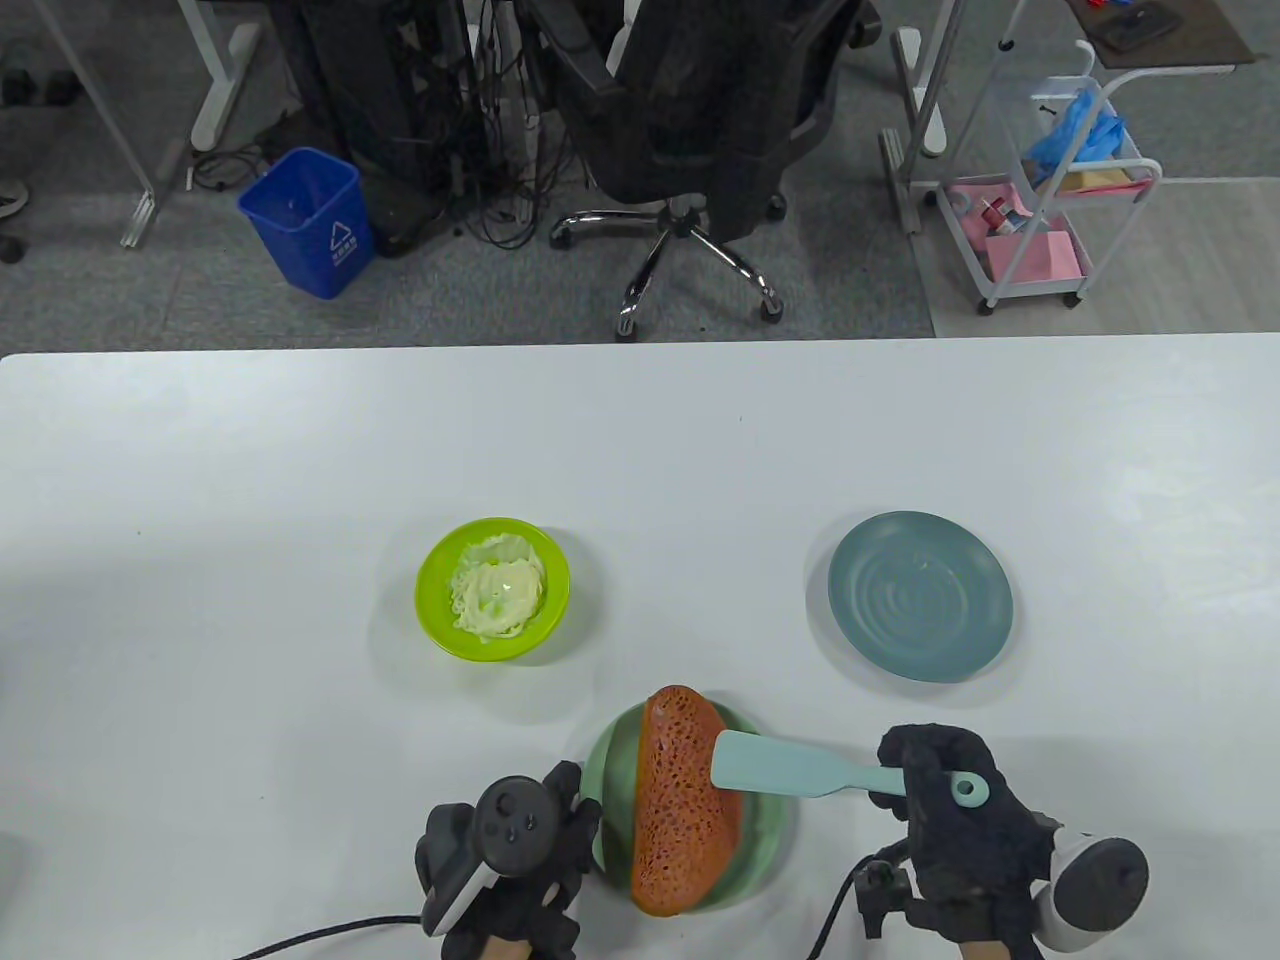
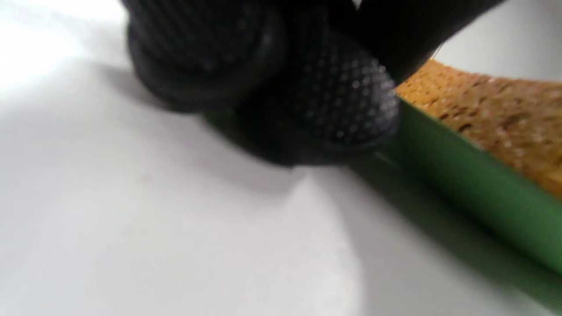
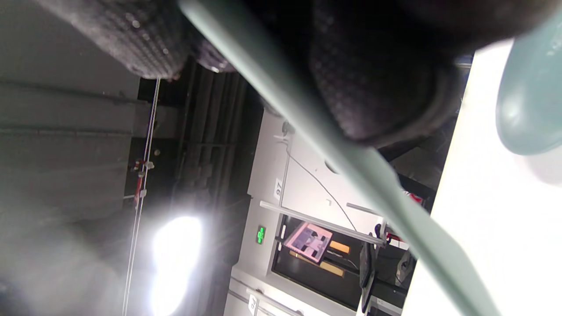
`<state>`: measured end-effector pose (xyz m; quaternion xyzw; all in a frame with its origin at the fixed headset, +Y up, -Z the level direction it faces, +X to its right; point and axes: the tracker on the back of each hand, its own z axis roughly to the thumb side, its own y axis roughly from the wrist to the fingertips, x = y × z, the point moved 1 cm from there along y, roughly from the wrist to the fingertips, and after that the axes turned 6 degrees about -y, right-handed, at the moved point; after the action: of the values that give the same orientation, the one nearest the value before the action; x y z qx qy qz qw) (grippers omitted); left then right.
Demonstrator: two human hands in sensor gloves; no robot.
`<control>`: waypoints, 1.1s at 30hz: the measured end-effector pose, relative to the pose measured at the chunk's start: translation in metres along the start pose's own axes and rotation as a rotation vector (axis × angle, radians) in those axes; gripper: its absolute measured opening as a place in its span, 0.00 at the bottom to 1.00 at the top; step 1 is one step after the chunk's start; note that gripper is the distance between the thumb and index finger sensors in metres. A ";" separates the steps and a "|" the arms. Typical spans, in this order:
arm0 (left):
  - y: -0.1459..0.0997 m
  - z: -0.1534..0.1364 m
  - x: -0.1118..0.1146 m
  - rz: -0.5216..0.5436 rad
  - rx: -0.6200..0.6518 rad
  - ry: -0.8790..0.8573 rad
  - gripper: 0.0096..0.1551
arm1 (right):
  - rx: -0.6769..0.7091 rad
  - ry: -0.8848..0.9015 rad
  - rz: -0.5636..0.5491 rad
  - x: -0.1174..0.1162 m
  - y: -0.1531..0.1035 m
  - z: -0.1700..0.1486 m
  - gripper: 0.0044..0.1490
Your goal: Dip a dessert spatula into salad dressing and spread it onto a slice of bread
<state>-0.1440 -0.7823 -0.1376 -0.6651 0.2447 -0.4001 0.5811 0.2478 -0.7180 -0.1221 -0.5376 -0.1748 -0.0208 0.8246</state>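
Two gloved hands work at the near edge of the white desk (image 1: 200, 450). The right hand (image 1: 950, 810) has its fingers curled tight round the handle of the pale teal dessert spatula (image 1: 800, 768), whose handle end with its hanging hole sticks out past the knuckles; the blade reaches left and lies over the right side of the bread slice (image 1: 685, 800). That brown, porous slice lies lengthwise on a light green plate (image 1: 607, 760) at the middle of the near edge. The left hand (image 1: 510, 850) sits just beside the plate's left rim; in the left wrist view a fingertip (image 2: 347, 101) touches the green rim, but whether the fingers pinch it or only rest against it I cannot tell. Farther in, left of centre, stands a lime green bowl (image 1: 432, 590) holding the creamy salad dressing (image 1: 497, 592). Well apart from it on the right lies a grey-blue plate (image 1: 920, 597). Beyond the desk's far edge are a black office chair (image 1: 690, 110), a blue bin (image 1: 308, 220) and a white cart (image 1: 1050, 190).
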 end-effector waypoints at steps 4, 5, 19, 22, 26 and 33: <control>0.000 0.000 0.000 0.001 0.001 0.001 0.31 | -0.024 0.074 0.000 -0.003 -0.002 -0.001 0.23; 0.000 0.000 0.000 0.001 0.001 0.001 0.31 | -0.036 0.093 0.012 -0.005 -0.002 -0.002 0.23; 0.000 0.000 0.000 -0.001 0.000 -0.001 0.31 | -0.067 0.063 0.220 -0.037 -0.008 -0.006 0.23; 0.000 0.000 0.000 -0.001 0.000 -0.002 0.31 | -0.059 0.027 0.219 -0.038 -0.009 -0.002 0.23; 0.000 0.000 0.000 -0.002 0.000 -0.004 0.31 | -0.061 0.006 0.186 -0.031 -0.007 0.000 0.22; 0.000 0.000 0.000 -0.005 -0.001 -0.007 0.31 | -0.049 -0.028 0.139 -0.013 -0.001 0.004 0.21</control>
<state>-0.1441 -0.7825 -0.1377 -0.6673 0.2413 -0.3992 0.5806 0.2341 -0.7165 -0.1240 -0.5687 -0.1478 0.0397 0.8082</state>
